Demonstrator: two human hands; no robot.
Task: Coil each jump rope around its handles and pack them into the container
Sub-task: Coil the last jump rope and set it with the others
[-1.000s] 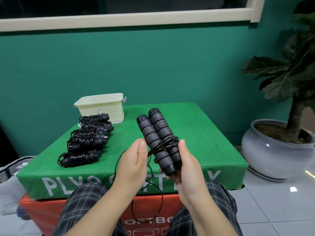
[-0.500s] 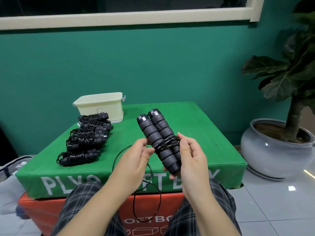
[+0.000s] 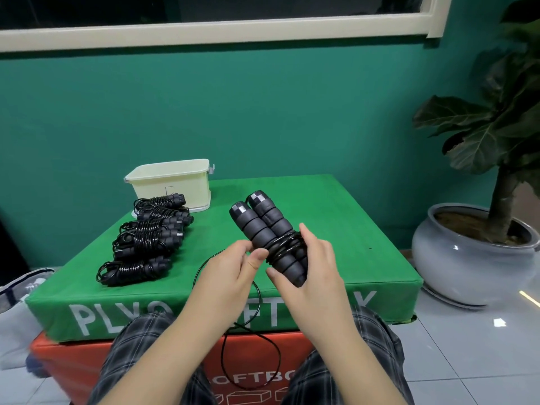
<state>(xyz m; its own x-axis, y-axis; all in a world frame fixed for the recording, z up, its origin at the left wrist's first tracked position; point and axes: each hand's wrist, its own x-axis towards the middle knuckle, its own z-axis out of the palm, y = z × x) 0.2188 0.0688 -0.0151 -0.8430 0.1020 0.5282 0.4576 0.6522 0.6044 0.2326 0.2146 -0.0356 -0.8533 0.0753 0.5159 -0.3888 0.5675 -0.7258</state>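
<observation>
right grip (image 3: 309, 267) curled round paired handles (image 3: 268, 229) | left grip (image 3: 230, 270) apparently pinching rope (image 3: 251, 340) beside them

Covering the lower ends of the paired handles (image 3: 267, 226), the right hand (image 3: 314, 270); hiding the exact pinch on the cord (image 3: 251, 325) beside those handles, the left hand (image 3: 226, 273); leaving the cord's free end impossible to trace below the handles, where the loop is passing behind the plaid knees. Sitting behind and left of the handles, the cream container (image 3: 172, 182), its inside not showing from this angle; blocking its lower front, the row of coiled ropes (image 3: 149, 238), too tangled to count surely. Being cut by the right edge, far right of the handles, the potted plant (image 3: 493, 135); being cut by the left edge, a white bag (image 3: 17, 305); being partly covered by hands and knees, the white lettering on the green box (image 3: 336, 229).
</observation>
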